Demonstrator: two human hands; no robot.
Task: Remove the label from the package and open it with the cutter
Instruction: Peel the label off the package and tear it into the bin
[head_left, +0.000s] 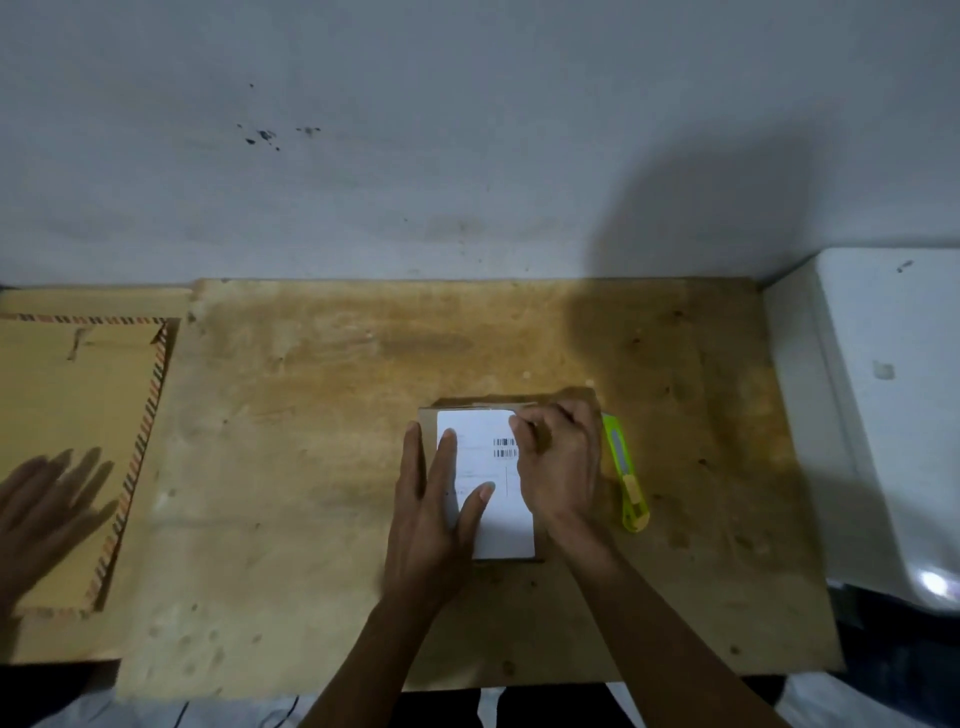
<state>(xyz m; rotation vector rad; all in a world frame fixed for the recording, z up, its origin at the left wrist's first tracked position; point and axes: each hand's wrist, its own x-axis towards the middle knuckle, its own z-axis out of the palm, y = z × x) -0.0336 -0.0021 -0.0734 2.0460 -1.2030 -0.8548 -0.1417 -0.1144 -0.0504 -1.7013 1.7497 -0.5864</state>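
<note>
A small brown cardboard package (427, 418) lies flat near the middle of the wooden table, with a white label (475, 441) bearing barcodes stuck on its top. My left hand (434, 512) rests flat on the package's left side, fingers spread over the label. My right hand (558, 462) is bent over the label's upper right corner, its fingertips pinched at that corner. A lime-green cutter (626, 478) lies on the table just right of the package, touching neither hand.
A worn wooden table top (311, 415) fills the view, against a grey wall. A large brown envelope with striped edging (78, 415) lies at the left, with another person's hand (47, 509) on it. A white appliance (893, 405) stands at the right.
</note>
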